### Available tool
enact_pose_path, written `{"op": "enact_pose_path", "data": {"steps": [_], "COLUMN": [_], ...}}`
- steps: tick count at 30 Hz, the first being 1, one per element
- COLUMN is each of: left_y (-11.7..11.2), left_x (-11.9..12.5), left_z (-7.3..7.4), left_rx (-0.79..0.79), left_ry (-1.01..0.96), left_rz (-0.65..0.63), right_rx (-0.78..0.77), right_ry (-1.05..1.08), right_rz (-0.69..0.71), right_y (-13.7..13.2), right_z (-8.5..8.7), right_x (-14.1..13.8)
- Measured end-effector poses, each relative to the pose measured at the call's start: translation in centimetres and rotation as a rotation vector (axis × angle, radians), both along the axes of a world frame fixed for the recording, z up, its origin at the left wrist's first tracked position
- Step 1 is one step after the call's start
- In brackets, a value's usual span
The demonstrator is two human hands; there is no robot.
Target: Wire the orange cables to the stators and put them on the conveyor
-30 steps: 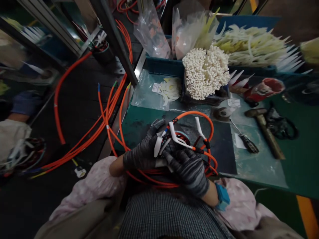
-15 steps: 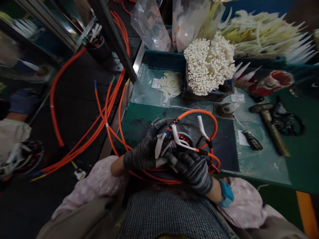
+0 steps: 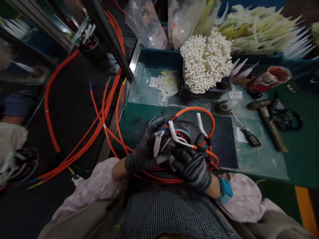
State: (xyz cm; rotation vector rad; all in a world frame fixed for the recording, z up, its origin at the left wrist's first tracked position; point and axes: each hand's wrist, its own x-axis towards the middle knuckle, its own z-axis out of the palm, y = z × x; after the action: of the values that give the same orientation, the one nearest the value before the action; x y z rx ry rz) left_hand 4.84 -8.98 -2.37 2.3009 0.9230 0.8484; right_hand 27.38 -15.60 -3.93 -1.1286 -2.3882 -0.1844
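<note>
Both hands wear dark striped gloves at the near edge of a green bench (image 3: 274,159). My left hand (image 3: 143,151) is closed around a round motor-like part (image 3: 180,136) with white sleeved leads (image 3: 157,146) sticking out of it. My right hand (image 3: 191,164) is closed on the same part from the right, fingers pressed on its wires. An orange cable (image 3: 199,111) loops from the part over a black mat (image 3: 224,139) and back under my hands.
A bundle of white-tipped sticks (image 3: 205,64) stands behind the mat, with a blue tray (image 3: 161,59) of pale sleeves and plastic bags (image 3: 146,23). A hammer (image 3: 267,122), a screwdriver (image 3: 245,132) and black cord lie at the right. Long orange cables (image 3: 99,122) run off the bench's left side.
Only the camera view has drifted slightly; both hands stay closed on the part, with small finger movements.
</note>
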Motion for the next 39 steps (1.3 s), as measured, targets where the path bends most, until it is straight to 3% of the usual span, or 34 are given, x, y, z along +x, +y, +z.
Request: {"op": "enact_pose_path", "data": {"steps": [3,7,11,15,22,31,36,39], "left_y": [0.1,0.2,0.2,0.0,0.2,-1.2,-1.8,-1.8], "left_x": [0.0,-1.1,-1.5,-1.0,-0.4,-1.2,-0.8,-0.3], "left_z": [-0.1,0.5,1.0,0.5,-0.5,-1.6,-1.5,-1.5], "left_rx": [0.002,-0.063,-0.054,-0.045,-0.013,-0.14,-0.165,-0.168], "left_ry": [-0.101,0.027,0.035,0.02,-0.176,-0.228,-0.241,-0.27], "left_rz": [0.003,-0.063,-0.087,-0.085,-0.11,-0.063,-0.012,-0.008], "right_rx": [0.007,0.008,-0.016,-0.04,0.043,0.033,0.032,0.046], "right_ry": [-0.004,-0.05,-0.08,-0.076,0.053,0.069,0.045,0.101], "right_rz": [-0.006,-0.004,0.001,0.001,0.0,0.097,0.051,0.143], "right_y": [0.2,0.4,0.4,0.4,0.3,0.4,0.2,-0.1], "right_z": [0.4,0.7,0.8,1.0,0.8,0.6,0.9,1.4], "right_x": [-0.3,-0.4,-0.2,-0.2,-0.6,0.0,-0.2,0.8]}}
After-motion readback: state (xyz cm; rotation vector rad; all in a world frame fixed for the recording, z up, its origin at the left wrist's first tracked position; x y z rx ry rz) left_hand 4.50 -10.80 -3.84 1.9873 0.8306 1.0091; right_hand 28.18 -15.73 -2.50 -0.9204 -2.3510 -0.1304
